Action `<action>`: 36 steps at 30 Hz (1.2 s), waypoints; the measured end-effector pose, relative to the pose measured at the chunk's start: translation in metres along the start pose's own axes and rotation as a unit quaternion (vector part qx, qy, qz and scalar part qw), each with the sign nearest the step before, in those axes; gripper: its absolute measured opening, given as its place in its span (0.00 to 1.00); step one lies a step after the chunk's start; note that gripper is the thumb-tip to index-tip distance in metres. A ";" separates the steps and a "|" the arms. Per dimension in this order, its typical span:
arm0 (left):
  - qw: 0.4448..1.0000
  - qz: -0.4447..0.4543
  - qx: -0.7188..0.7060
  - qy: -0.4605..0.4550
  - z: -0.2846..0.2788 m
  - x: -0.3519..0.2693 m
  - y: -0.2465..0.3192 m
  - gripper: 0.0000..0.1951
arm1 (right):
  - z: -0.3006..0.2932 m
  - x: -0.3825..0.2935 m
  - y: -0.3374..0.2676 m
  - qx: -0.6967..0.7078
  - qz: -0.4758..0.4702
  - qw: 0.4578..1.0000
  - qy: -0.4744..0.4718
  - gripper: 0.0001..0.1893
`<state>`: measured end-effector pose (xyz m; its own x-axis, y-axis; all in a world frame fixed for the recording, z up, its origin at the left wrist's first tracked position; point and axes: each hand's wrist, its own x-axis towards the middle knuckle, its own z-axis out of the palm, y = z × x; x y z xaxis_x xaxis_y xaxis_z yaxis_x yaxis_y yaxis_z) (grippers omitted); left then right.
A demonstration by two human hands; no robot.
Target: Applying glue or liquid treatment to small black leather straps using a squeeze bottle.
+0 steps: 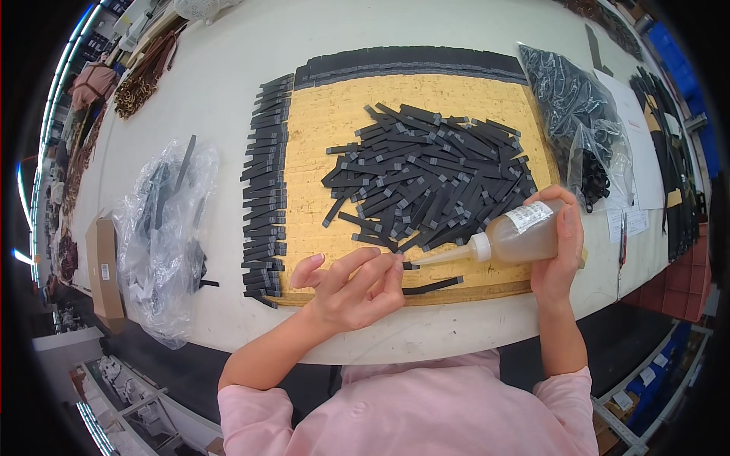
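My right hand (562,245) grips a clear plastic squeeze bottle (522,233) of amber liquid, tilted so that its long nozzle points left. The nozzle tip reaches the grey end of a short black strip (410,265). That strip is pinched between the fingertips of my left hand (362,288), which hide most of it. Just to the right, a loose black strip (432,286) lies near the front edge of the yellow board (325,114). Beyond my hands is a heap of black strips (422,171) with grey ends, lying in all directions.
Rows of black strips line the board's left edge (265,182) and far edge (410,62). Clear plastic bags lie to the left (171,228) and right (576,114). A cardboard box (105,273) stands at far left. A red-handled tool (623,239) rests on paper at right.
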<state>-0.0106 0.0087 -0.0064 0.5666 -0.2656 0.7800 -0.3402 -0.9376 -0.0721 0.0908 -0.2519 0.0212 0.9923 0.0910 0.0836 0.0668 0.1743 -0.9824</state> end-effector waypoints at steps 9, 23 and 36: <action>1.000 -0.006 -0.009 -0.008 0.000 0.000 0.000 0.16 | 0.000 0.001 0.000 0.013 0.005 1.000 0.007 0.18; 1.000 -0.009 -0.013 -0.015 0.001 0.000 0.000 0.17 | -0.002 0.001 0.003 0.009 0.010 1.000 -0.002 0.18; 1.000 -0.017 -0.019 -0.011 0.000 0.003 0.001 0.16 | -0.002 0.002 0.004 0.004 0.004 1.000 0.004 0.18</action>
<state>-0.0092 0.0068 -0.0047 0.5948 -0.2391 0.7675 -0.3491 -0.9369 -0.0214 0.0929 -0.2528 0.0172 0.9936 0.0848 0.0740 0.0575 0.1824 -0.9816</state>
